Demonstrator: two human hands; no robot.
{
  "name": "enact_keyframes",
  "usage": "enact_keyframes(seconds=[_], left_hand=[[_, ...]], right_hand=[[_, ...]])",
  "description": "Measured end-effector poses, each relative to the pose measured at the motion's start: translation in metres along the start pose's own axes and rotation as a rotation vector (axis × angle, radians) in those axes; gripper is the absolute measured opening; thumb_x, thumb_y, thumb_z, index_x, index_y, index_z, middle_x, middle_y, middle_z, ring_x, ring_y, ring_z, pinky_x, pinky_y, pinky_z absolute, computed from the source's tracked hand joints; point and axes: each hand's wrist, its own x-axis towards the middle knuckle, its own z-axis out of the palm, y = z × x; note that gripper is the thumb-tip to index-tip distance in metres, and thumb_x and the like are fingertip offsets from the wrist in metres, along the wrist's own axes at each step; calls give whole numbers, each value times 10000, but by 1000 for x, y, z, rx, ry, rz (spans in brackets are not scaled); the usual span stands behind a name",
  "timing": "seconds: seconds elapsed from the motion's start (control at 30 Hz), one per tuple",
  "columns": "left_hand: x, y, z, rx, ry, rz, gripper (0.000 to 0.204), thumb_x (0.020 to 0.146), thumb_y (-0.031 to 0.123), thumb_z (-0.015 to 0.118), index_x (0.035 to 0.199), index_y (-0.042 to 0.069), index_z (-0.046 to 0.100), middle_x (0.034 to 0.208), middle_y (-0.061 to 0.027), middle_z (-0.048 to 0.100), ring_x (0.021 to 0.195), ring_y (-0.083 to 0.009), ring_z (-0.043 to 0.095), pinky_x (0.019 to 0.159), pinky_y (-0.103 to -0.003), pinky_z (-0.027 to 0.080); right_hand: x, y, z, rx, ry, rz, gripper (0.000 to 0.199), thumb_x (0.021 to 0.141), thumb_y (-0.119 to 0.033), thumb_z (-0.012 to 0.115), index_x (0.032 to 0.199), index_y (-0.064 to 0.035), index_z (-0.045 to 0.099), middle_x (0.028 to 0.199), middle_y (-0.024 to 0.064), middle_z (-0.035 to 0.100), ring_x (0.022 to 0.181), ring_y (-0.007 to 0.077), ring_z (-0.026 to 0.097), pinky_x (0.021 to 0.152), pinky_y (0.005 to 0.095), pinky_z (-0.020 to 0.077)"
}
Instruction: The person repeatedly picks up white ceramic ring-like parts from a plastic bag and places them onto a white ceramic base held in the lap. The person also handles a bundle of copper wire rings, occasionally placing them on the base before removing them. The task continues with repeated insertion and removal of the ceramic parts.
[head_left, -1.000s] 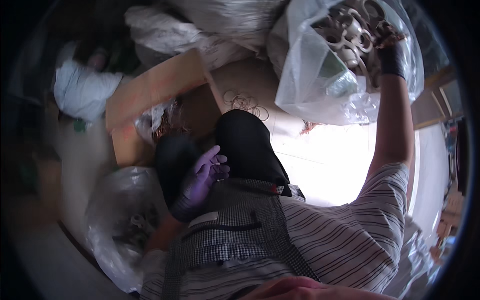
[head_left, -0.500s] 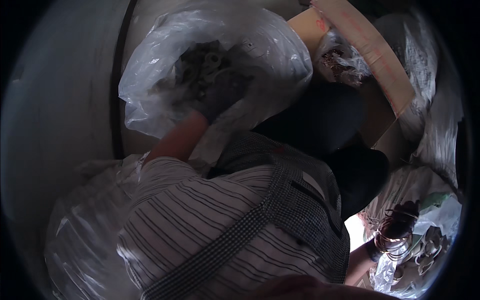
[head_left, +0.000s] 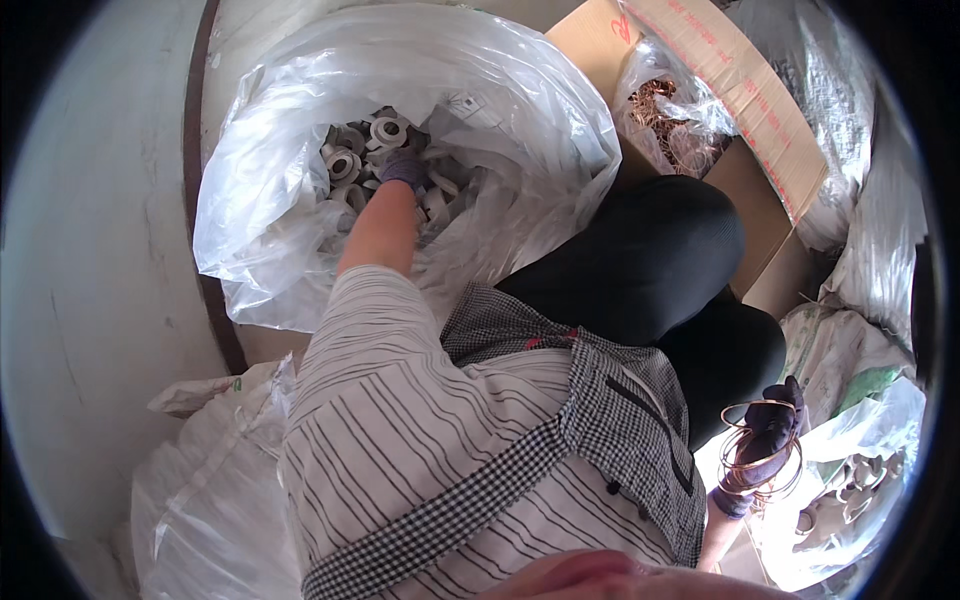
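A: Two gloved hands. Left hand, upper centre of the frame, is buried in a clear plastic bag among grey-white ring-shaped parts.
B: Fingers?
A: Can't tell, they're down in the pile.
B: Right hand?
A: Right hand, lower right, fingers clenched on a loop of thin copper-coloured wire.
B: Surroundings?
A: Cardboard box at upper right holding a bag of tangled copper-coloured wire. Another clear bag of pale parts sits just beside the right hand.
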Motion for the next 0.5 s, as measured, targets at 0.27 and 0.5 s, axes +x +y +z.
enact_keyframes(seconds=[0.27,0.5], left_hand=[[-120,16,-180,5,-365,202,547,725,387,803,1117,17,711,940,-151,731,799,-263,696,735,-380,572],[-196,132,-311,-427,-429,137,286,745,241,777,909,22,696,779,-66,661,691,-153,608,608,-304,480]], right_hand=[[21,1,21,48,-193,-60,445,1054,-338,457,1330,-2,553,1020,72,622,753,138,595,674,254,501],[28,2,56,489,-317,-48,515,931,-405,679,1207,25,614,937,116,639,631,122,578,532,203,449]])
